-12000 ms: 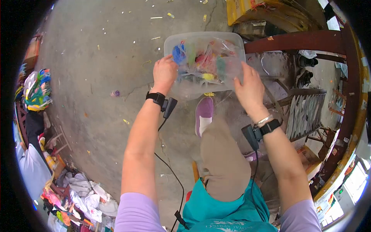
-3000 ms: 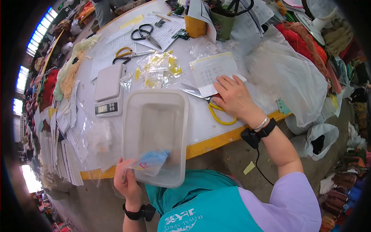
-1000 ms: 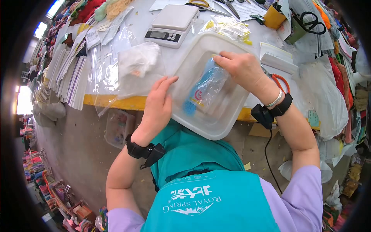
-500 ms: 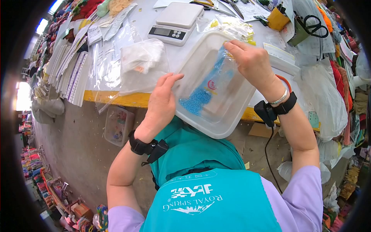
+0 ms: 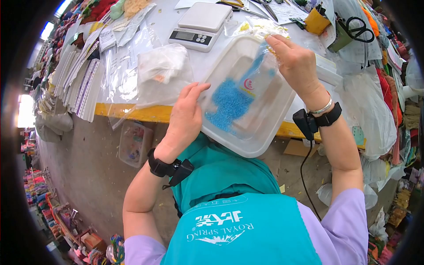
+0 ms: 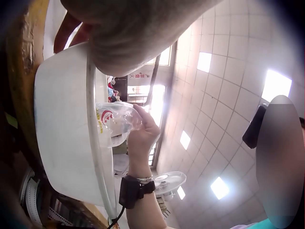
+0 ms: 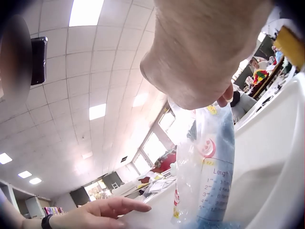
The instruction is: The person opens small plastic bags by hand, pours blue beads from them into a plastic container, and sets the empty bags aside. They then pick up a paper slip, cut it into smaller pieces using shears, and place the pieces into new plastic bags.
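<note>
Tilted at the table's front edge is a translucent tray [image 5: 264, 132], with many tiny blue beads [image 5: 229, 104] spread on its bottom. My right hand [image 5: 298, 64] pinches the top end of a clear printed bag [image 5: 256, 79] over the tray. Blue beads also show inside the bag [image 7: 205, 167] in the right wrist view, its lower end down near the beads. My left hand [image 5: 183, 121] is at the tray's left rim, fingers extended. In the left wrist view, that hand [image 6: 143, 33] is close beside the tray [image 6: 64, 129].
A digital scale [image 5: 201, 26] stands behind the tray. To the left lie a white plastic bag [image 5: 163, 68] and paper strips [image 5: 79, 84]. Scissors [image 5: 360, 30] stand in a holder at the right. A bin [image 5: 134, 143] is on the floor below.
The view has gone from floor to table. Recently, my right hand has raised the bag's top up and right, and blue beads have spread from it onto the tray's bottom. My left hand stays at the rim.
</note>
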A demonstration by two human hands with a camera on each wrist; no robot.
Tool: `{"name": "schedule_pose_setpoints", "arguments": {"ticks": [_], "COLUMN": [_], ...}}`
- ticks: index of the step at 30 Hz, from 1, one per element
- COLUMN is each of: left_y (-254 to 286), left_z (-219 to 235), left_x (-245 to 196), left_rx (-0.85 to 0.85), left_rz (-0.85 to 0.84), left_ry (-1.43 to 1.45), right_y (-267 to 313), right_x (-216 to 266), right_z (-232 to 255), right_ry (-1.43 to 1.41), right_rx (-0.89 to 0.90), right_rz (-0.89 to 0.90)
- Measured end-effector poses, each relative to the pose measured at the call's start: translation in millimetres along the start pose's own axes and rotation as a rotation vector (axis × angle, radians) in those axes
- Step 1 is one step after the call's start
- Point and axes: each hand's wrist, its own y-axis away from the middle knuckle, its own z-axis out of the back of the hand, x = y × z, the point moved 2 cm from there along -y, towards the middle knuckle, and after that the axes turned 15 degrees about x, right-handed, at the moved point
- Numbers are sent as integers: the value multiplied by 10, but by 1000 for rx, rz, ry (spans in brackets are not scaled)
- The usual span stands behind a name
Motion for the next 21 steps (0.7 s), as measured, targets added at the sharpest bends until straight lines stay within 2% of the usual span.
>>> {"name": "schedule_pose_setpoints", "arguments": {"ticks": [3,6,12,15,21], "left_y": [12,28,53,51,51], "left_z": [6,0,14,6,7], "left_x": [-6,-16,-30,-12,7], "left_rx": [1,-17,-17,-16,-13], "left_rz": [7,14,4,13,16], "left_ry": [-5,-18,-29,-21,-31], "right_y": [15,90,138,179,276], "right_x": [23,-63,-146,-138,-200], "right_z": [42,-6,57,79,99], "right_ry": [-66,-63,-152,-173,-289], "right_rx": [64,43,43,106,20], "right_rz": [-63,-172,-278,-259,-353]}}
